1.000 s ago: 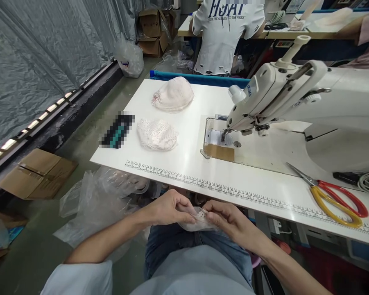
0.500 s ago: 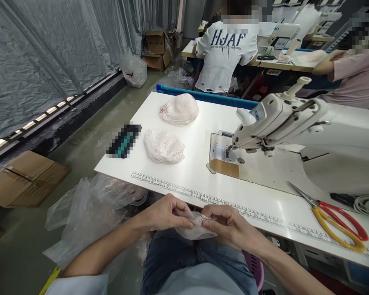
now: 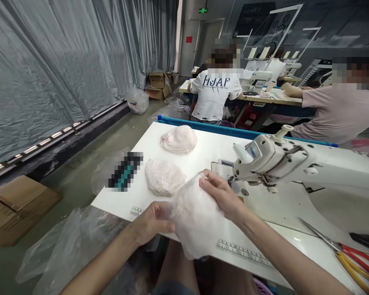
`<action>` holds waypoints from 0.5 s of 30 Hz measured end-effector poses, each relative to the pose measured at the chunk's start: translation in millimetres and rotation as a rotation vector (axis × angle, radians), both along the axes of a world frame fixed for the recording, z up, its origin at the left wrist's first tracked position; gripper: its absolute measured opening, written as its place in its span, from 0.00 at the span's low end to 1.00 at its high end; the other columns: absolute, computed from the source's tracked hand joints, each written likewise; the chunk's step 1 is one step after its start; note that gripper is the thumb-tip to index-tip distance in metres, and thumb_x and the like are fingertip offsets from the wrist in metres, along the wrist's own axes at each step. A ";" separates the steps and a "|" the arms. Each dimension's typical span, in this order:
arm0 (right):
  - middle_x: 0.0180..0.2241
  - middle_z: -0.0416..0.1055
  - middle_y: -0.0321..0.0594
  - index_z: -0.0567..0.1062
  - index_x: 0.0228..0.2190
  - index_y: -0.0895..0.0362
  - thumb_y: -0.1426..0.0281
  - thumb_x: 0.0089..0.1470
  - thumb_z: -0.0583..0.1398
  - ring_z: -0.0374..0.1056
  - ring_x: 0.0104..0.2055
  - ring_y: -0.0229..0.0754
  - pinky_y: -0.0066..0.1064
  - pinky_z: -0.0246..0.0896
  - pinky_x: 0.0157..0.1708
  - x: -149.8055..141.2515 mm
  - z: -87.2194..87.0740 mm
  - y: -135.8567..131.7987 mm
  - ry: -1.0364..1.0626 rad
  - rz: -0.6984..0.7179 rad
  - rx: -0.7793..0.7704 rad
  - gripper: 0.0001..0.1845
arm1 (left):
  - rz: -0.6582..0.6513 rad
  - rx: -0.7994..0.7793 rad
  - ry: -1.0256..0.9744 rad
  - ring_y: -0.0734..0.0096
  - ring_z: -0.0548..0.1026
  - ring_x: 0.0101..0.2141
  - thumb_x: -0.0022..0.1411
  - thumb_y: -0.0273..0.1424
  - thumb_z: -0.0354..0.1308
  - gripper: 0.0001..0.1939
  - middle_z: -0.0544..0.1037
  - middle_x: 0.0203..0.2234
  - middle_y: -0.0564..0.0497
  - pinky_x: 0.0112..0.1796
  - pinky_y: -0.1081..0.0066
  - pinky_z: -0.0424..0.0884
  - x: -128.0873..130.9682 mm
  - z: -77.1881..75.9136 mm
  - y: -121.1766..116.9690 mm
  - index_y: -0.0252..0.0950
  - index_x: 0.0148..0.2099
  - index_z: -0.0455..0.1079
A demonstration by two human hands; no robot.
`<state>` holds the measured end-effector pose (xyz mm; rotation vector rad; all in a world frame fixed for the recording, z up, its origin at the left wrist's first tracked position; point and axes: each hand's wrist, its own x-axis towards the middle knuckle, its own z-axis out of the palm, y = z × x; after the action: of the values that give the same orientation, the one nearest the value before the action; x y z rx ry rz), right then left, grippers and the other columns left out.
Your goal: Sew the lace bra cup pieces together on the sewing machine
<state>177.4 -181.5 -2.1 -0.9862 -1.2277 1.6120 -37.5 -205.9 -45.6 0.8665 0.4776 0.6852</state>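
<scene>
Gray sheeting (image 3: pixel 80 61) hangs well to the left of and beyond the fingers, above a dull greenish floor (image 3: pixel 106 139) with a cardboard box (image 3: pixel 21 209) on it. Clear plastic bags (image 3: pixel 67 250) lie crumpled below and left of the left fingers (image 3: pixel 166 226). Under both sets of fingers runs a white counter (image 3: pixel 207 149), its near edge printed with a ruler scale (image 3: pixel 245 254).

JUKI can be read in blue on the sewing machine (image 3: pixel 264 159), just right of and beyond the right fingers (image 3: pixel 211 180). Far ahead of them, a seated person's white T-shirt (image 3: pixel 213 96) carries big dark letters, seemingly HJAF, over a line too small to read.

Between the fingers hangs a white fabric piece (image 3: pixel 198 223), thin, soft, rounded and slightly blurred, over the counter's near edge. The right fingers pinch its top edge; the left fingers grip its left side. Beyond the left fingers lies a lacy off-white piece (image 3: pixel 164 178), and farther off a smoother, pinkish-white one (image 3: pixel 179 139). Scissors (image 3: pixel 353 262) with red and yellow handles lie well right of the right fingers.
</scene>
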 end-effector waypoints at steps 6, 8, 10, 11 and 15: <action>0.24 0.66 0.29 0.66 0.31 0.52 0.49 0.44 0.62 0.62 0.23 0.34 0.24 0.58 0.21 -13.6 -6.7 112.2 0.002 -0.421 0.178 0.22 | 0.198 0.089 -0.106 0.63 0.76 0.38 0.43 0.37 0.70 0.26 0.78 0.38 0.46 0.42 0.67 0.71 2.5 10.6 94.8 0.37 0.46 0.73; 0.26 0.67 0.30 0.66 0.33 0.52 0.48 0.44 0.61 0.63 0.25 0.35 0.24 0.58 0.22 -12.3 -16.8 155.2 -0.025 -0.524 0.229 0.23 | 0.289 0.153 -0.004 0.60 0.75 0.43 0.46 0.32 0.69 0.27 0.77 0.41 0.43 0.45 0.65 0.71 13.9 12.9 139.3 0.34 0.50 0.71; 0.26 0.68 0.31 0.67 0.35 0.53 0.47 0.47 0.58 0.63 0.25 0.36 0.25 0.57 0.22 -7.6 -26.2 195.3 -0.074 -0.604 0.262 0.24 | 0.408 0.218 0.103 0.59 0.74 0.43 0.45 0.31 0.69 0.32 0.76 0.44 0.43 0.42 0.64 0.72 26.2 14.3 184.4 0.35 0.54 0.67; 0.27 0.68 0.32 0.67 0.36 0.54 0.48 0.50 0.57 0.64 0.26 0.36 0.25 0.58 0.22 -4.4 -30.0 213.2 -0.105 -0.631 0.276 0.23 | 0.428 0.249 0.122 0.59 0.74 0.43 0.46 0.31 0.68 0.35 0.75 0.46 0.42 0.41 0.64 0.73 31.4 14.6 206.2 0.36 0.57 0.64; 0.37 0.70 0.39 0.68 0.43 0.59 0.60 0.60 0.55 0.68 0.33 0.38 0.31 0.66 0.31 10.3 -39.7 266.0 -0.268 -0.711 0.329 0.16 | 0.507 0.474 0.330 0.63 0.75 0.40 0.50 0.28 0.64 0.41 0.75 0.44 0.44 0.41 0.65 0.73 42.9 12.9 276.1 0.36 0.64 0.51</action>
<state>187.7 84.4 -41.7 -1.2605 -1.0905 0.7208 5.4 70.2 -32.7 1.3348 0.8677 1.1553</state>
